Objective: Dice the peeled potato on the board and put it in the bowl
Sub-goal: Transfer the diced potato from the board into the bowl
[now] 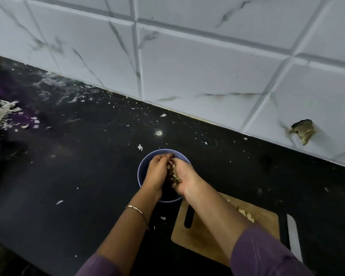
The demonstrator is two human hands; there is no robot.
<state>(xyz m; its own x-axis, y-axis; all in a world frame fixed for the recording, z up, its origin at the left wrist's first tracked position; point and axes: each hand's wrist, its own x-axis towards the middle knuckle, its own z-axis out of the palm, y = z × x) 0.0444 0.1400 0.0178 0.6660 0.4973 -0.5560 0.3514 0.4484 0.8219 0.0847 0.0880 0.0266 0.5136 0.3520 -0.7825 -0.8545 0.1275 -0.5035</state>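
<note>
one wooden board lies at the counter's near edge with a few pale potato dice left by its far right corner, and one knife rests just beside its right edge. beyond the board's far left corner, two hands meet over one blue bowl: the left hand and right hand are cupped together, fingers curled around a heap of small, pale, irregular potato cubes. farther back, white scraps speckle the black counter up to the tiled wall.
</note>
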